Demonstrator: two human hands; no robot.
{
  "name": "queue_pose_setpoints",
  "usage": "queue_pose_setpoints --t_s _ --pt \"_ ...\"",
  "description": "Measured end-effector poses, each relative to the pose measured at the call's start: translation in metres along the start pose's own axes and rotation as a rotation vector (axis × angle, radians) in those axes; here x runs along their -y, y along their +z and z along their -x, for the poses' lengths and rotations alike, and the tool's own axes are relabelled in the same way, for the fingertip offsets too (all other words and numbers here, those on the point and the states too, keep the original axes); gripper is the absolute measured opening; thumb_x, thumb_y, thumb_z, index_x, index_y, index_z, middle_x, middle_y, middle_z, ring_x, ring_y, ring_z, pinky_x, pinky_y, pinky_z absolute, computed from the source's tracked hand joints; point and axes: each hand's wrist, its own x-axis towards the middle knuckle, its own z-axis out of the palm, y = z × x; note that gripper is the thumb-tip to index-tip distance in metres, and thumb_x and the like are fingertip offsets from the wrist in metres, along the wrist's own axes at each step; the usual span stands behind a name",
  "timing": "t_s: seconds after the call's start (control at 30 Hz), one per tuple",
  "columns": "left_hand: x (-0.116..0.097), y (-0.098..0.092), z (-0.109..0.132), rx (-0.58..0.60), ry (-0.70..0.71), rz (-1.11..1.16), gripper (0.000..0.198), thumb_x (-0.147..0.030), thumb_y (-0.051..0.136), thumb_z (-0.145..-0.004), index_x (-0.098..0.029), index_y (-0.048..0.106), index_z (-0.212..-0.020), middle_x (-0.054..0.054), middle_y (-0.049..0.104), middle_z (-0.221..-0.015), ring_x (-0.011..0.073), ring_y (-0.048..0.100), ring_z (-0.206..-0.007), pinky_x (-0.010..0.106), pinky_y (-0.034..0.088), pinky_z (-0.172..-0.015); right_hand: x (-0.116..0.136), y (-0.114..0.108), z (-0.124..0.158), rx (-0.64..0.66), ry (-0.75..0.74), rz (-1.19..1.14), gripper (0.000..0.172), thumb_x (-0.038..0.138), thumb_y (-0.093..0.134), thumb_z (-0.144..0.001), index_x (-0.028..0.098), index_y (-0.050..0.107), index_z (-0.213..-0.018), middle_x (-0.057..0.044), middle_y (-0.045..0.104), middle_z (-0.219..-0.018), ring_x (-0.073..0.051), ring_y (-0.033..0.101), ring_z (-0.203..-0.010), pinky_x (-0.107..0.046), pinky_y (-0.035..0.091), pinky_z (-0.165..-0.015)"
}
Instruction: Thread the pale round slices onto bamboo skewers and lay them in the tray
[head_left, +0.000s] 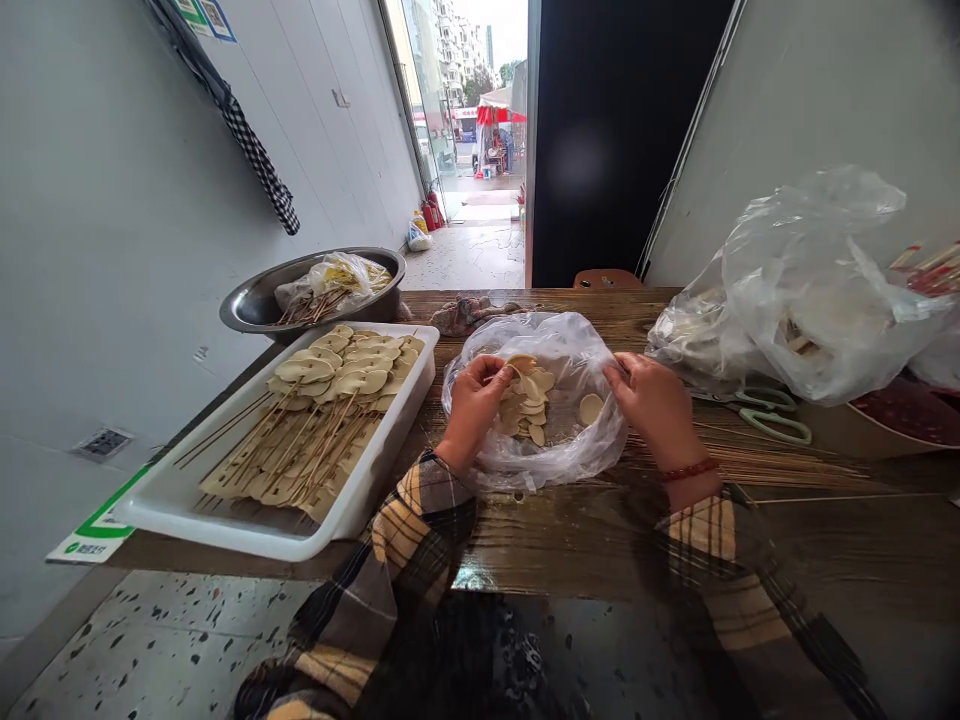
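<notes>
A clear plastic bag (570, 465) stands open on the table, with pale, thin round food slices (525, 405) heaped inside and one slice apart at the right. Over the bag's left side, my left hand (476, 400) is closed, pinching a slice (523, 362) between thumb and fingers. My right hand (656, 405) is closed on the bag's right rim. To the left is a white plastic tray (330, 540) full of similar slices threaded on thin wooden skewers (281, 450).
A metal basin (251, 318) with bagged skewers sits behind the tray. Loose bamboo sticks (787, 465), green-handled scissors (776, 420) and bulky plastic bags (810, 290) lie to the right. A crumpled cloth (469, 315) is behind the open bag.
</notes>
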Motion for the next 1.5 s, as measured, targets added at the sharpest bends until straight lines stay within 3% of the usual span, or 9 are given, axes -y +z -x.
queue_pose_setpoints --t_s 0.3,0.4,0.5,0.6,0.7,0.9,1.17,1.33,1.5 --pt "-0.001 -0.002 -0.001 -0.099 0.258 -0.355 0.013 -0.032 0.062 -0.084 -0.019 0.059 -0.084 0.0 0.062 -0.078 0.0136 0.056 -0.073 0.026 0.044 -0.068 0.014 -0.004 0.002 -0.351 -0.095 -0.075 0.042 0.035 0.032 -0.101 0.017 0.059 -0.128 -0.011 0.07 -0.106 -0.024 0.063 -0.095 -0.035 0.047 -0.079" --pt "0.001 -0.001 0.001 -0.125 0.384 -0.384 0.012 -0.031 0.059 -0.088 -0.019 0.059 -0.089 0.004 0.068 -0.094 0.0164 0.061 -0.087 0.03 0.047 -0.079 0.018 -0.001 0.004 -0.314 -0.157 -0.099 0.041 0.027 0.028 -0.101 0.017 0.056 -0.129 -0.01 0.071 -0.105 -0.024 0.063 -0.095 -0.036 0.047 -0.082" --pt "0.005 0.001 0.003 -0.007 0.472 -0.479 0.008 -0.027 0.057 -0.089 -0.019 0.06 -0.091 0.007 0.068 -0.105 0.0181 0.062 -0.096 0.032 0.047 -0.085 0.021 0.003 0.006 -0.241 -0.136 -0.113 0.037 0.025 0.031 -0.1 0.017 0.056 -0.126 -0.007 0.073 -0.095 -0.023 0.063 -0.087 -0.034 0.046 -0.078" --pt "0.006 0.002 0.006 0.213 0.398 -0.632 0.007 -0.024 0.057 -0.086 -0.02 0.063 -0.086 0.004 0.069 -0.091 0.0174 0.061 -0.085 0.03 0.046 -0.078 0.025 0.004 0.006 -0.172 -0.152 -0.124 0.031 0.023 0.037 -0.099 0.018 0.061 -0.118 -0.007 0.073 -0.095 -0.024 0.062 -0.088 -0.034 0.045 -0.078" --pt "0.003 0.0 0.009 0.315 0.275 -0.668 0.007 -0.022 0.058 -0.084 -0.019 0.065 -0.083 0.002 0.069 -0.081 0.0159 0.059 -0.075 0.028 0.043 -0.069 0.03 0.003 0.008 -0.12 -0.246 -0.118 0.029 0.02 0.041 -0.098 0.019 0.065 -0.113 -0.009 0.073 -0.102 -0.024 0.062 -0.093 -0.034 0.044 -0.082" --pt "-0.007 -0.005 0.011 0.277 0.178 -0.605 0.012 -0.023 0.057 -0.084 -0.018 0.067 -0.086 0.003 0.068 -0.08 0.016 0.061 -0.074 0.027 0.044 -0.067 0.036 0.006 0.014 -0.034 -0.25 -0.123 0.033 0.022 0.044 -0.099 0.024 0.066 -0.123 -0.008 0.071 -0.102 -0.022 0.062 -0.088 -0.03 0.044 -0.07" --pt "-0.001 -0.005 0.008 0.423 0.378 -0.875 0.03 -0.021 0.077 -0.068 -0.019 0.07 -0.096 0.009 0.066 -0.107 0.0259 0.059 -0.102 0.041 0.047 -0.092 0.041 0.011 0.011 -0.009 -0.316 -0.177 0.038 0.009 0.044 -0.094 0.015 0.067 -0.124 -0.012 0.067 -0.102 -0.024 0.059 -0.097 -0.035 0.046 -0.087" --pt "0.002 -0.007 0.007 0.466 0.369 -0.832 0.013 -0.021 0.065 -0.08 -0.02 0.073 -0.09 0.008 0.068 -0.106 0.0223 0.063 -0.098 0.037 0.048 -0.09 0.043 0.011 0.014 -0.003 -0.348 -0.265 0.034 0.015 0.044 -0.096 0.019 0.069 -0.119 -0.01 0.065 -0.099 -0.022 0.058 -0.095 -0.034 0.048 -0.085" --pt "0.003 -0.006 0.007 0.36 0.282 -0.694 0.015 -0.026 0.06 -0.085 -0.02 0.074 -0.083 0.007 0.072 -0.092 0.0205 0.065 -0.086 0.033 0.048 -0.082 0.046 0.011 0.016 0.001 -0.346 -0.279 0.032 0.016 0.044 -0.097 0.018 0.071 -0.116 -0.01 0.064 -0.098 -0.021 0.059 -0.093 -0.033 0.049 -0.083"
